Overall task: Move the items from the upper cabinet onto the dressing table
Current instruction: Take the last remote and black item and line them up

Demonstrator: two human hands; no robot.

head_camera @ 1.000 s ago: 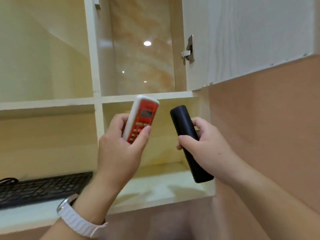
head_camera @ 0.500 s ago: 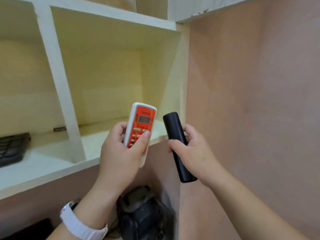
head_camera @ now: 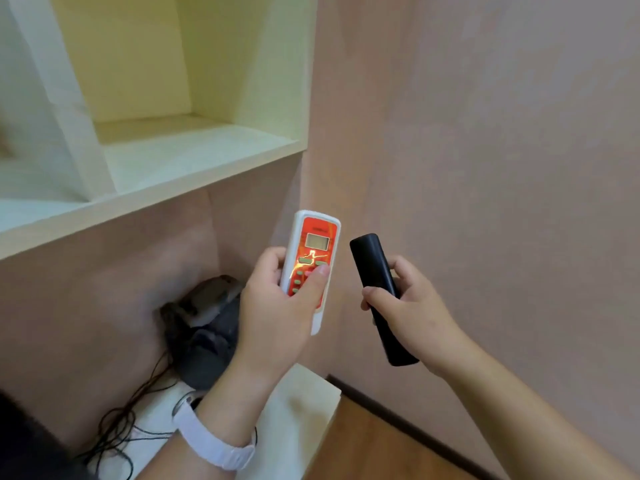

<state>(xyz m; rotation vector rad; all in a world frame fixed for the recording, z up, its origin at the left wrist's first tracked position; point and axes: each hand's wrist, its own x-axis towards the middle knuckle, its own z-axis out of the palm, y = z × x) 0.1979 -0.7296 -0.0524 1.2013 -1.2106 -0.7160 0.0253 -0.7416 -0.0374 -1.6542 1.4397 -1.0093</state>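
While both items hang in the air above the counter's (head_camera: 304, 403) right end, the drop is straight down from either hand. Left hand (head_camera: 273, 313) wraps the red and white remote (head_camera: 313, 251), small grey screen, long axis upright, thumb over its buttons. Just beside it, right hand (head_camera: 412, 313) clasps the plain black remote (head_camera: 372, 265), tilted top-left. Left hand sits nearer the counter's edge.
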